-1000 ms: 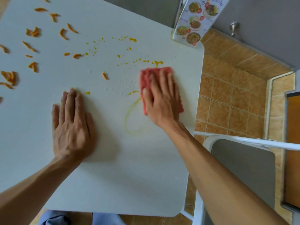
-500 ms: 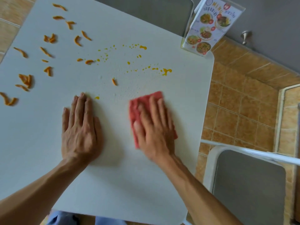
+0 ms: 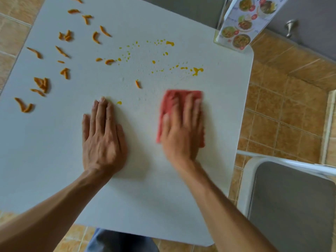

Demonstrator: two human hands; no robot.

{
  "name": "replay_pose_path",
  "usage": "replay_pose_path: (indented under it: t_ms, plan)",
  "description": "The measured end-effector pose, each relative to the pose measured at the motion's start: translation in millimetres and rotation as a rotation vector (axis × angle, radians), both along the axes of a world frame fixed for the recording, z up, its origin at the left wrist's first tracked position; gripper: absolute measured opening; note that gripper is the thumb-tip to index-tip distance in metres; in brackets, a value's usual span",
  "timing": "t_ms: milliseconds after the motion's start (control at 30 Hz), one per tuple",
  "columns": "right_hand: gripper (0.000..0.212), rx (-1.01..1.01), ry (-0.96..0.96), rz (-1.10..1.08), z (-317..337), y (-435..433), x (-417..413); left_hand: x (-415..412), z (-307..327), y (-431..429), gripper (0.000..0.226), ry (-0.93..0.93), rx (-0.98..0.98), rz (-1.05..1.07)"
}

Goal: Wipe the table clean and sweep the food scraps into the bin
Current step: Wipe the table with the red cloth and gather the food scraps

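Counter (image 3: 163,197): right hand (image 3: 181,135) flat on red cloth (image 3: 168,102), left hand (image 3: 101,139) open, empty; sauce drops (image 3: 197,70) may smear, scraps (image 3: 41,84) untouched

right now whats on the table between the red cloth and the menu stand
In the head view, yellow sauce splatter and drops lie between the red cloth and menu stand.

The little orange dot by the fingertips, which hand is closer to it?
Left. The left hand lies flat with its fingertips right beside the orange dot. The right hand, pressing the red cloth, is farther off to the dot's right.
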State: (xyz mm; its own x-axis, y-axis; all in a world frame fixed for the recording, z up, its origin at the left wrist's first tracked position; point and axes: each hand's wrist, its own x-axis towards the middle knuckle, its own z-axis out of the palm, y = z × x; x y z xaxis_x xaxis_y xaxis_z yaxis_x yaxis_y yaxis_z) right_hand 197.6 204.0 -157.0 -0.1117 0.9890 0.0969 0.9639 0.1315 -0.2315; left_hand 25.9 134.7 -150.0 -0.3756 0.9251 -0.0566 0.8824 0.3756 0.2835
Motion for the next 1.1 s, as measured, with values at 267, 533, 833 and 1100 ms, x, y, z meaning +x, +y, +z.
replay_pose_path:
  t_ms: [267, 533, 833, 1100]
  plan:
    - [0.056, -0.057, -0.070, 0.460, 5.1, 30.3, 64.4, -0.3, 4.6, 7.1, 0.058, -0.037, 0.018, -0.013]
    - [0.063, -0.065, 0.009, -0.111, 8.7, 120.5, 6.3, -15.4, 7.8, 42.2, 0.056, -0.067, 0.074, -0.025]
    - [0.069, -0.035, 0.028, -0.099, 3.2, 161.0, -16.4, -19.1, 0.2, 46.8, 0.057, -0.024, 0.065, -0.041]
    - [0.063, -0.122, -0.042, -0.053, 10.7, 234.9, -36.3, -19.1, 0.7, 48.7, 0.057, -0.035, 0.055, -0.042]
